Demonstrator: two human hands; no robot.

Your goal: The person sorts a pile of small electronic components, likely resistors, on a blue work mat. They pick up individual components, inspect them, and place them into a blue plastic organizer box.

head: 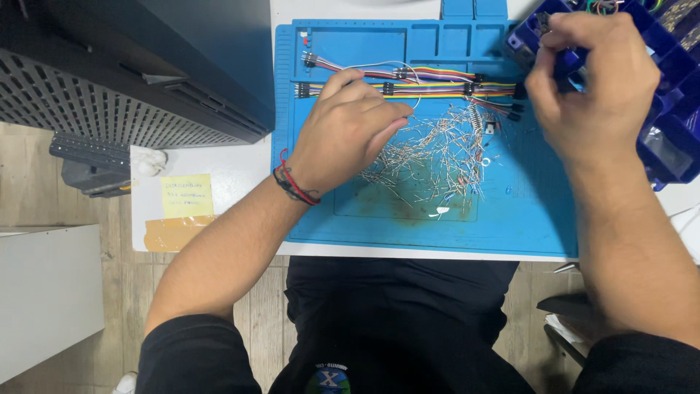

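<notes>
Two hands over blue mat (pixel 510 219). Left hand (pixel 346 128) loosely curled, fingertips on loose metal pins (pixel 437 157) at mat centre, grasping nothing clearly. Right hand (pixel 590 84) pinches small part, unidentifiable, over purple organiser box (pixel 674 69) at mat's upper right. Advice: steady wrists on mat; lift pins singly.

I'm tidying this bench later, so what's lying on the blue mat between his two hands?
Head view: between the left hand and right hand lie a heap of loose metal component leads and rainbow jumper wires on the blue mat.
</notes>
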